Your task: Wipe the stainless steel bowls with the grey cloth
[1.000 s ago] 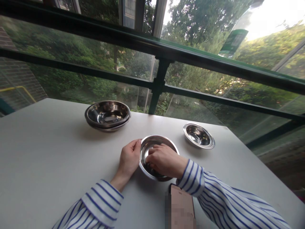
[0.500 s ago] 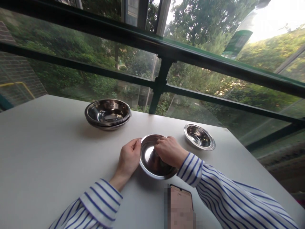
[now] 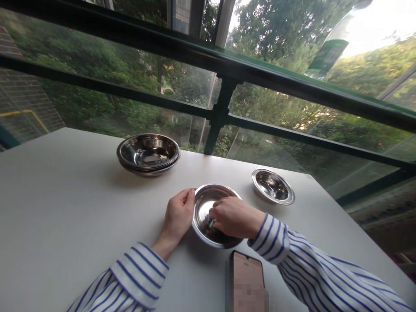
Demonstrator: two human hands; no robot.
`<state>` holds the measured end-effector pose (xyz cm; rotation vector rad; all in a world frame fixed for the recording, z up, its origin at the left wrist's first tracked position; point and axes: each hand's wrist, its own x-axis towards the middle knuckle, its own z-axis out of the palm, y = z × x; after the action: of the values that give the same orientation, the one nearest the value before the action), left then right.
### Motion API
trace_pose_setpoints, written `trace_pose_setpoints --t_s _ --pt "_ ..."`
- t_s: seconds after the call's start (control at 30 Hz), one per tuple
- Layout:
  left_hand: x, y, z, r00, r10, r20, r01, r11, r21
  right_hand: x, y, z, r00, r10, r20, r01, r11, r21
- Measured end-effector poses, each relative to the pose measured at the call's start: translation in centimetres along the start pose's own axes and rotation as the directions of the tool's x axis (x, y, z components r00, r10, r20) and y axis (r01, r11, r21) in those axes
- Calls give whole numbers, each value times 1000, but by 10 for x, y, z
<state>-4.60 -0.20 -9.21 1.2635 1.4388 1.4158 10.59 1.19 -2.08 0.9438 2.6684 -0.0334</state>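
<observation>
A shiny stainless steel bowl [image 3: 217, 189] stands in the middle of the table in front of me. My left hand [image 3: 179, 213] pinches its left rim, thumb on top. Inside the bowl, my right hand [image 3: 236, 217] is curled with its knuckles up and covers much of the right side. A small pale, glinting bit shows by its fingertips; whether this is an object or a reflection is unclear. Below the bowl lies a phone [image 3: 247, 277], its screen facing up and partly pixelated.
A stack of larger steel bowls [image 3: 147, 152] sits at the back left of the white table [image 3: 81, 208]. At the back right is a small steel bowl [image 3: 273, 186]. Behind the table runs a green railing [image 3: 224, 58] with glass, and a bottle [image 3: 328, 54] stands upon it.
My right hand has moved down the inside of the bowl, nearer to me, uncovering the far rim. The left hand keeps its hold on the rim.
</observation>
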Motion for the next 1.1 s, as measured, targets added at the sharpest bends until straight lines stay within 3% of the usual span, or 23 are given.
trace_pose_setpoints --t_s 0.3,0.5,0.63,0.93,1.1 --pt "2 5 2 1000 -7 15 7 1000 -27 19 -14 6 987 16 -159 -4 997 77" --pt "-1 3 0 1000 -13 18 14 1000 -17 -2 -4 1 988 -135 -71 142 984 104" --pt "0 1 -1 1000 -12 19 13 1000 -22 -9 1 -1 990 -139 0 138 986 95" --pt "2 2 -5 1000 -25 14 25 1000 -13 12 -10 3 984 -131 -120 148 979 142" --pt "3 -1 -4 999 -26 32 26 999 -23 -4 -5 2 984 -170 -62 178 969 174"
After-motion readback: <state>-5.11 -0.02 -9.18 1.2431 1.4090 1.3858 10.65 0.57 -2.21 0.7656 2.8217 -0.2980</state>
